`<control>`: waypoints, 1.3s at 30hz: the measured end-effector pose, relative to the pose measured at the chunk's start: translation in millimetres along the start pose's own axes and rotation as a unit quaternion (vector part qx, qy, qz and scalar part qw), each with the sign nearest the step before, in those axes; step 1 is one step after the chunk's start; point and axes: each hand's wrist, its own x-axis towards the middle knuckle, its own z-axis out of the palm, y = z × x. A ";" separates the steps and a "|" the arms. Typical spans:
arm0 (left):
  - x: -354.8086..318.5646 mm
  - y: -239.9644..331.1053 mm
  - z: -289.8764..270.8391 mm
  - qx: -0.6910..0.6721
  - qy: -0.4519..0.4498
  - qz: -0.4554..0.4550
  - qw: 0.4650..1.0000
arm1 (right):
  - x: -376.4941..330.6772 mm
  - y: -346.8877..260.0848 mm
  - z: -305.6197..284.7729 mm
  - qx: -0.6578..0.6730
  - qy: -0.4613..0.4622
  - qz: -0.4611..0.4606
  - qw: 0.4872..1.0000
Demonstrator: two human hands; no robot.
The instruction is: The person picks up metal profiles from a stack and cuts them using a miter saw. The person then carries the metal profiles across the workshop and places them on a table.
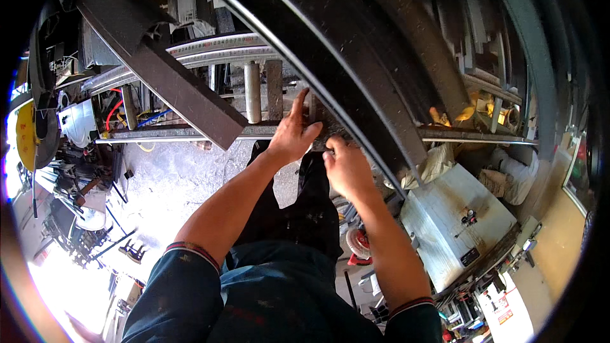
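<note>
Hands work near a long dark metal profile, in a crowded workshop seen from above. The left hand (293,136) has its index finger stretched forward and its thumb spread away, the fingertip at or just beside the profile's near edge; the remaining fingers are partly hidden, so whether they grip anything cannot be told. The right hand (351,170), close beside it, is curled with the thumb against the bent fingers — again, any small object inside is hidden.

At lower right stands a pale box-shaped casing (432,219), a small dark fitting (469,217) on its surface; its inside is not visible. Crumpled pale cloth (518,178) lies beyond it.

The long dark metal profile (318,57) lies above and ahead of both hands. Its long axis slants from the upper left down to the lower right — bowed by the lens — and its near end points toward the casing. Left of it, a shorter brown profile (184,89) slants the same way, crossing a ruled strip (216,43) and reaching over a horizontal rail (159,133).
</note>
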 end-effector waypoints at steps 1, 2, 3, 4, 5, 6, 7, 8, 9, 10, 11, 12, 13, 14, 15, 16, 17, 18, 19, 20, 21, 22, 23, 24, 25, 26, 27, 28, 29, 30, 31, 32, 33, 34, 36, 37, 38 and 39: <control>-1.6 -17.5 -0.1 0.021 0.017 0.011 1.000 | -2.4 -28.2 -10.8 -0.044 0.008 0.000 0.999; -1.5 -26.0 -2.9 0.045 0.035 0.025 0.998 | -6.5 -60.0 -26.7 -0.087 0.017 -0.010 0.996; -1.2 -29.8 -4.5 0.076 0.051 0.043 0.995 | -13.8 -93.7 -42.7 -0.126 0.030 -0.023 0.991; 0.3 -31.9 -5.0 0.109 0.064 0.060 0.990 | -24.2 -124.9 -63.3 -0.122 0.054 -0.084 0.988; 0.3 -37.0 -4.5 0.131 0.078 0.070 0.986 | -37.0 -155.1 -83.4 -0.101 0.090 -0.168 0.976; 2.3 -48.0 -2.6 0.150 0.084 0.079 0.982 | -43.6 -174.6 -98.1 -0.058 0.121 -0.273 0.953; 6.2 -58.9 0.1 0.169 0.086 0.090 0.978 | -50.3 -193.8 -112.3 -0.027 0.147 -0.373 0.916; 8.6 -69.8 6.4 0.181 0.083 0.087 0.976 | -45.5 -207.4 -121.5 -0.047 0.179 -0.428 0.885; 7.6 -64.6 5.9 0.159 0.084 0.070 0.981 | -28.5 -214.4 -124.1 -0.110 0.218 -0.443 0.862; 4.8 -60.0 5.1 0.136 0.086 0.051 0.986 | -12.5 -222.4 -126.1 -0.203 0.241 -0.412 0.855; 7.6 -38.7 1.8 0.081 0.071 0.026 0.994 | 12.7 -224.2 -130.6 -0.269 0.249 -0.374 0.852; 2.4 -16.1 -1.8 0.022 0.072 -0.008 0.997 | 30.0 -230.8 -139.4 -0.299 0.232 -0.367 0.850; -2.2 -5.2 -4.4 -0.037 0.074 -0.039 0.996 | 43.2 -231.6 -146.9 -0.326 0.212 -0.363 0.847; -4.7 -6.2 -3.1 -0.005 0.091 -0.018 0.996 | 45.7 -232.0 -152.1 -0.343 0.198 -0.358 0.846; -4.3 -6.8 -3.7 0.029 0.113 0.004 0.993 | 50.3 -233.2 -157.4 -0.360 0.185 -0.355 0.843; -2.9 -7.1 -5.3 0.050 0.108 0.003 0.993 | 56.4 -235.8 -163.4 -0.375 0.172 -0.355 0.839; -4.0 -4.9 -7.4 0.070 0.101 0.000 0.992 | 58.4 -237.6 -166.9 -0.381 0.167 -0.363 0.834; -5.0 -0.9 -7.7 0.090 0.093 -0.002 0.992 | 61.2 -241.8 -170.3 -0.386 0.167 -0.366 0.830; -1.5 -4.8 -6.6 0.075 0.089 0.001 0.993 | 65.1 -248.7 -174.3 -0.388 0.169 -0.361 0.831; -2.1 -10.5 -4.3 0.072 0.088 -0.003 0.994 | 71.9 -257.0 -176.6 -0.389 0.168 -0.359 0.831; -1.3 -20.2 -1.6 0.072 0.083 -0.010 0.994 | 77.2 -263.7 -178.4 -0.388 0.170 -0.353 0.834; 0.6 -30.1 -0.7 0.072 0.081 -0.016 0.994 | 86.5 -268.0 -181.4 -0.389 0.172 -0.356 0.832; 0.8 -36.0 0.7 0.064 0.068 -0.031 0.995 | 93.3 -267.5 -179.5 -0.391 0.169 -0.354 0.833; 3.9 -29.3 -2.2 0.054 0.057 -0.032 0.996 | 97.9 -268.9 -181.6 -0.392 0.170 -0.355 0.831; 0.4 -21.8 -4.2 0.022 0.037 -0.051 0.998 | 100.5 -269.8 -181.5 -0.392 0.167 -0.357 0.831; -0.1 -8.9 -9.5 -0.007 0.022 -0.066 0.998 | 102.4 -270.9 -182.8 -0.390 0.171 -0.363 0.829; -1.3 -0.9 -11.5 -0.036 0.015 -0.079 0.996 | 100.9 -270.9 -184.0 -0.389 0.172 -0.368 0.827; -1.8 -5.0 -10.0 -0.008 0.011 -0.075 0.997 | 95.5 -269.0 -183.4 -0.386 0.172 -0.371 0.827; -0.3 -7.0 -9.6 0.021 0.006 -0.067 0.998 | 87.1 -269.3 -184.6 -0.382 0.178 -0.375 0.825; -2.8 -8.6 -10.9 0.035 0.012 -0.059 0.998 | 79.2 -267.4 -184.7 -0.374 0.183 -0.381 0.826; -3.3 -8.9 -11.6 0.049 0.017 -0.049 0.997 | 72.3 -265.9 -185.4 -0.366 0.189 -0.384 0.826; -3.8 -9.0 -12.2 0.063 0.019 -0.038 0.997 | 63.4 -263.7 -184.9 -0.357 0.196 -0.388 0.827; -3.6 -9.3 -12.2 0.058 0.027 -0.041 0.997 | 56.7 -263.0 -184.0 -0.346 0.201 -0.396 0.826; 0.7 -32.0 -5.8 0.006 0.036 -0.046 0.998 | 49.9 -262.8 -179.5 -0.330 0.205 -0.408 0.826; 11.3 -53.7 2.3 -0.099 0.054 -0.049 0.992 | 33.2 -262.5 -170.9 -0.283 0.214 -0.434 0.828; 11.8 -57.3 0.1 -0.073 0.040 -0.056 0.995 | 24.0 -258.5 -166.8 -0.253 0.216 -0.447 0.830; 10.4 -40.4 -6.7 -0.045 0.021 -0.062 0.997 | 12.6 -250.5 -163.2 -0.224 0.212 -0.453 0.837; 9.2 -24.4 -12.0 -0.016 -0.004 -0.070 0.997 | 3.4 -239.4 -158.9 -0.196 0.204 -0.446 0.849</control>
